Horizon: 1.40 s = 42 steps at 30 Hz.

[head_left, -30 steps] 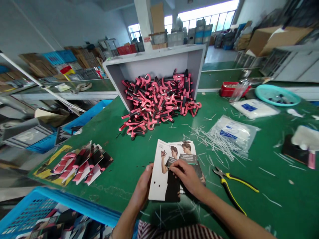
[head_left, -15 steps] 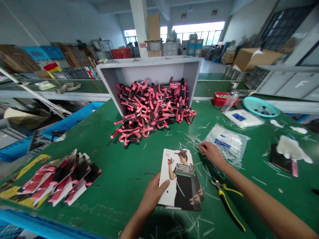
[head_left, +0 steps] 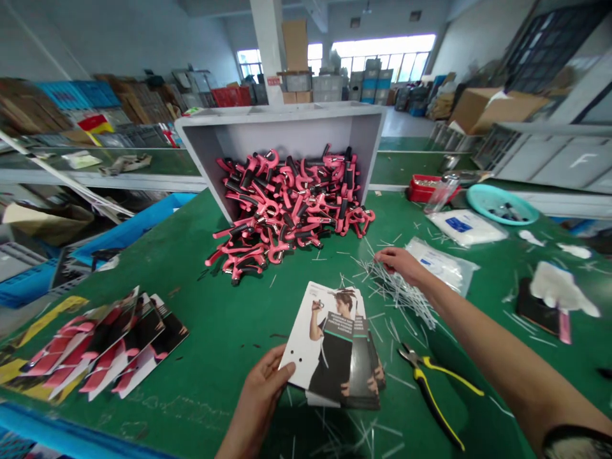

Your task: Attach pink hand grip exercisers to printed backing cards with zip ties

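Observation:
My left hand (head_left: 261,396) holds the near left corner of a stack of printed backing cards (head_left: 335,347) lying on the green table (head_left: 229,319). My right hand (head_left: 399,262) is stretched out over a loose heap of white cable ties (head_left: 396,290), its fingers pinched together on them. Beyond the cards, a pile of pink and black hand grippers (head_left: 289,207) spills out of a grey box (head_left: 287,127) lying on its side.
Yellow-handled cutters (head_left: 430,386) lie right of the cards. Finished carded grippers (head_left: 109,347) fan out at the left. Bags of ties (head_left: 447,264), a teal bowl (head_left: 500,204), a red tray (head_left: 425,188) and a white glove (head_left: 557,287) sit to the right.
My right hand left the cards and reached forward to the cable ties, then shifted slightly further along the heap. My left hand stayed on the card stack.

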### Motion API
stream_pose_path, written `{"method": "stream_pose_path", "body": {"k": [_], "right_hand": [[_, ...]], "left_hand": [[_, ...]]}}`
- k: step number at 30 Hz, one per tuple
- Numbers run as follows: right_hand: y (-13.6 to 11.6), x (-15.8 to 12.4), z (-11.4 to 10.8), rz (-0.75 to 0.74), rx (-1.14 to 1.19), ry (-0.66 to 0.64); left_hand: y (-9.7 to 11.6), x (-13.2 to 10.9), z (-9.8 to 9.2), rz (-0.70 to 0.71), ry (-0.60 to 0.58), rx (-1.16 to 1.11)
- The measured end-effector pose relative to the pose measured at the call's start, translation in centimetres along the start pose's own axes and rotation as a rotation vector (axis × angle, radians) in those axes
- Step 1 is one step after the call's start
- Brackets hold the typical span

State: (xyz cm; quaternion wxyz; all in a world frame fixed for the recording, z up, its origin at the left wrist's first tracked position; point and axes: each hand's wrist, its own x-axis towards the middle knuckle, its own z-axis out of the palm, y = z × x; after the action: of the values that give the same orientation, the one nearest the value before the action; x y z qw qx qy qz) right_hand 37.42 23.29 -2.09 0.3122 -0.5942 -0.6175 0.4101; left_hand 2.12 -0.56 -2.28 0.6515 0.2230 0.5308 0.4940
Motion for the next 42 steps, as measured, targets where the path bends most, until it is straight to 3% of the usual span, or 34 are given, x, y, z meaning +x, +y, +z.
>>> {"method": "stream_pose_path", "body": {"k": [3, 7, 11, 16, 20, 25, 28, 37, 42], "right_hand": [[0.2, -1.1, -0.5, 0.019, 0.194, 0.001], [0.2, -2.1, -0.3, 0.040, 0.375, 0.005], [-0.4, -3.0, -0.4, 0.049, 0.464, 0.015], [-2.6, -5.5, 1.0, 0.034, 0.479, -0.022], [-5.5, -9.2, 3.8, -0.096, 0.208, -0.063], [-9.6, -14.1, 7.0, -0.475, -0.266, -0.159], [-11.0, -15.6, 8.2, -0.599, -0.419, -0.148], [-11.9, -16.8, 10.0, -0.698, -0.720, -0.098], [-12.6, -15.2, 11.7, -0.733, -0.607, -0.147]], "left_hand": [[1.6, 0.2, 0.5, 0.056, 0.078, 0.012], [2.9, 0.9, 1.4, 0.151, 0.079, 0.108], [2.5, 0.9, 1.8, 0.219, 0.042, 0.236], [2.3, 0.9, 1.6, 0.261, 0.093, 0.254], [3.1, 1.6, 2.1, 0.291, 0.043, 0.308], [3.0, 2.6, 2.8, 0.314, -0.020, 0.372], [2.8, 2.7, 3.2, 0.317, -0.047, 0.378], [3.4, 2.3, 3.9, 0.425, -0.055, 0.499], [4.1, 2.1, 5.3, 0.561, -0.100, 0.679]]}}
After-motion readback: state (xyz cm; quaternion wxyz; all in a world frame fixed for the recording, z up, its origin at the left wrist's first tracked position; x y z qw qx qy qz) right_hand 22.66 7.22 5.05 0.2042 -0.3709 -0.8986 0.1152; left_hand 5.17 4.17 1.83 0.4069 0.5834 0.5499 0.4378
